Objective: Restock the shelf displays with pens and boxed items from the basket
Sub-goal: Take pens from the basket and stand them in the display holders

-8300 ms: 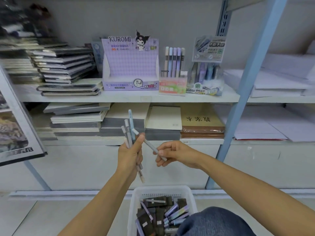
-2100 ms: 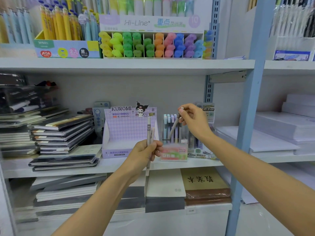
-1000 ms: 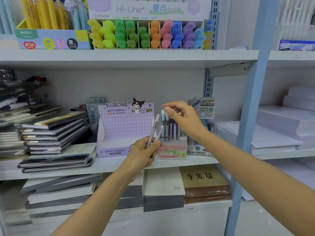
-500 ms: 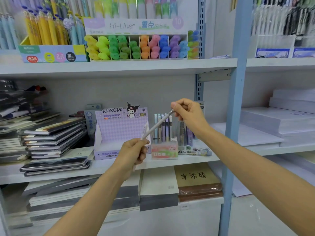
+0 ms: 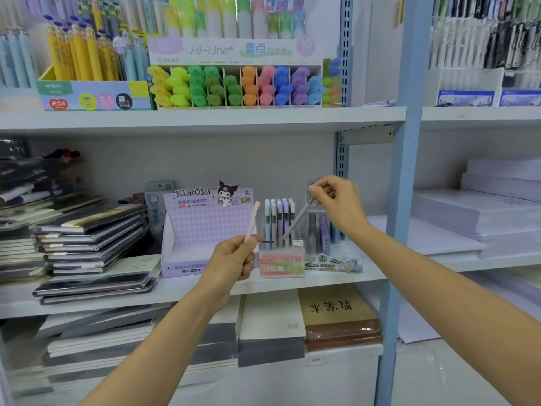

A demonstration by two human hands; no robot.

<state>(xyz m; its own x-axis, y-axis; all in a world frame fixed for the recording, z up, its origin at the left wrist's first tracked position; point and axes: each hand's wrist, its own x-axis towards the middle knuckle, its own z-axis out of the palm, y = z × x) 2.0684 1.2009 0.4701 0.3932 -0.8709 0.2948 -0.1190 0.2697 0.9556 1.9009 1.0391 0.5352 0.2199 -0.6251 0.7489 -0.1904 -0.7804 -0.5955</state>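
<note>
Lower shelf, nearest: flat stacks of notebooks (image 5: 272,317) and a brown-wrapped pad (image 5: 336,312).

Middle shelf (image 5: 205,287), front edge: a clear holder (image 5: 281,266) labelled "Fruit Soda" with a row of upright pens (image 5: 278,221), blue, purple and pale, caps up. Just left of it, touching or nearly so, stands an open-fronted Kuromi box (image 5: 202,227), its purple checked back wall showing; the left hand covers its right corner. Just right of the holder is a second clear display (image 5: 325,232) of upright darker pens, partly behind the right wrist. Further left lies a slanted pile of dark-covered books (image 5: 93,238); beyond the blue post (image 5: 407,171) on the right, white paper reams (image 5: 483,215).

Upper shelf, farthest: a "Hi-Line" tray (image 5: 234,83) with highlighters sorted by colour into compartments, yellow through green, orange, pink, blue and purple; to its left a carton (image 5: 93,95) of upright yellow and blue pens.

The left hand (image 5: 234,259), in front of the Kuromi box, is curled round a white pen (image 5: 253,219) that points up and slightly right. The right hand (image 5: 336,206), above the second display, pinches the top of a grey pen (image 5: 297,222) between thumb and fingertips. That pen slants down and left, its lower end at the right of the holder's row; whether it is seated cannot be told. The two pens are apart.
</note>
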